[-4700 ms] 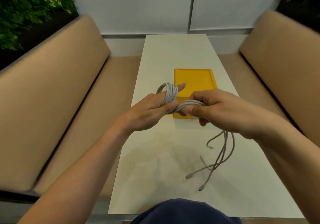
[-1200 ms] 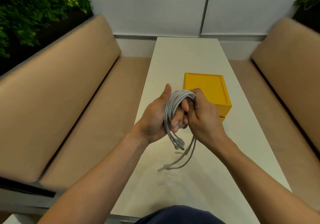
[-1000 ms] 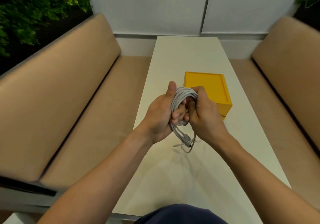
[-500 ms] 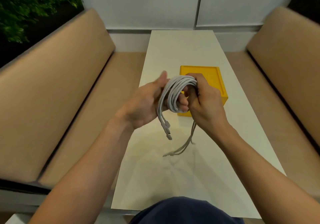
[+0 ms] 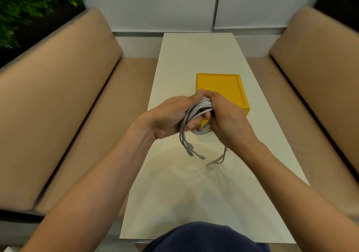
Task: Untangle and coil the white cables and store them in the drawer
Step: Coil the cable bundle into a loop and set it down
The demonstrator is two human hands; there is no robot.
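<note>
Coil of white cables [image 5: 196,109] sits between both hands, held in the air just on the near side of the yellow drawer box [image 5: 223,88] and overlapping its front edge from this view.

- Left hand [image 5: 171,115]: fingers are curled through the loops with the thumb lying up along the top of the bundle. It looks to serve as the former that holds the loop shape.
- Right hand [image 5: 227,119]: closed over the bundle's far-right side, fingers wrapped down around the strands. Likely it is cinching the turns together so they do not spring apart.
- Orientation: the loops stand roughly on edge. The long axis runs from the box-side top of the coil down and towards the person.
- Plug ends [image 5: 191,151] hang free below the left hand, pointing down and away from the box. A second pair of tails [image 5: 217,160] trails under the right wrist and reaches down to about the table [image 5: 194,193]; contact is unclear.
- Box front is mostly hidden behind the hands, so I cannot tell whether the drawer is pulled out.

Judgement: coiling is nearly done with the loose tails untucked, and stowing has not begun.
</note>
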